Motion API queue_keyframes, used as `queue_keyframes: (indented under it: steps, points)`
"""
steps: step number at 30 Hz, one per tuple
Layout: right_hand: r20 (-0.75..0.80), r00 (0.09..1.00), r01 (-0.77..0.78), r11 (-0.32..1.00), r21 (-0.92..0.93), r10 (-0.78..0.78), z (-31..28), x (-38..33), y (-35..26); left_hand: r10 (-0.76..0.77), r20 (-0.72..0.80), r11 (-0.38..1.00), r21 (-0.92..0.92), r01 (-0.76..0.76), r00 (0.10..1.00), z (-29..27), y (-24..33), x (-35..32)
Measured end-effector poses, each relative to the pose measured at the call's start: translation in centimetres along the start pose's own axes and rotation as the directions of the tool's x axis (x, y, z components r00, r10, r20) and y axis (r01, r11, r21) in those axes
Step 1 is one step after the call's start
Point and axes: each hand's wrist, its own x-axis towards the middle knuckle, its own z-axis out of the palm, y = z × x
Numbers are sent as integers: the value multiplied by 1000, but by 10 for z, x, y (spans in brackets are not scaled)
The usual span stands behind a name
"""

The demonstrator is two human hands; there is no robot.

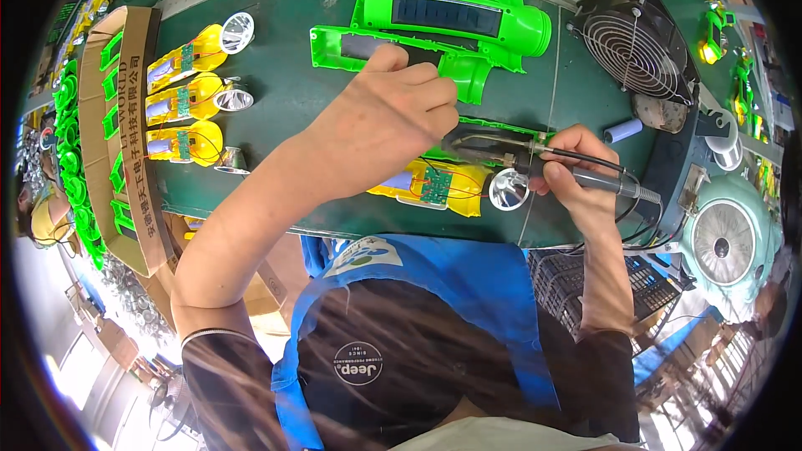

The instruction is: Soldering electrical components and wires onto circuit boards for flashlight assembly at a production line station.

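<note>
Fingers, left: the left hand (pixel 393 113) is curled down over the work, fingertips (pixel 439 104) bent together and pressing on the green strip (pixel 493 129) at the bench's middle; what sits under them is hidden by the hand.
Fingers, right: the right hand (pixel 572 171) is closed narrow round the grey handle of a soldering iron (pixel 543 159), held like a pen, its dark tip end reaching left toward the left hand.
Work piece: a yellow flashlight half (pixel 434 185) lies open just below both hands, with a small green circuit board (pixel 436 186) and thin wires inside; a shiny reflector cup (pixel 508 188) sits at its right end, beside the right hand.
Bench: dark green table (pixel 284 92).
Far side: big green flashlight shells (pixel 451 12), lying just beyond the left hand.
Left side: three more yellow flashlight halves (pixel 180 100) in a column, each with a reflector at its right end; a cardboard box (pixel 134 117) of green parts stands further left.
Right side: a black fan (pixel 635 46) stands tilted at the bench corner; a small pale blue battery (pixel 622 129) lies below it; a mint green fan (pixel 727 238) stands lower, off the bench edge.
Cord: runs from the iron's handle off to the right.
</note>
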Motion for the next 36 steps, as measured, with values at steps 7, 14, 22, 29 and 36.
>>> queue_keyframes:
  steps: [7,14,22,29,36]
  points:
    - [-52,997,62,994,91,-58,-9,-7,4,-51,46,997,-58,54,998,-3,2,0]
    - [-162,975,175,976,130,-153,-15,-15,17,-47,30,997,-53,49,998,1,2,0]
    - [-252,930,320,927,196,-268,-16,-16,38,-51,1,998,-46,51,999,0,4,4]
    - [-243,906,384,914,131,-346,-18,-17,44,-86,126,996,-9,88,988,-8,6,7]
    - [-269,868,464,875,140,-417,-16,-14,44,-38,103,996,-77,46,994,-8,1,7]
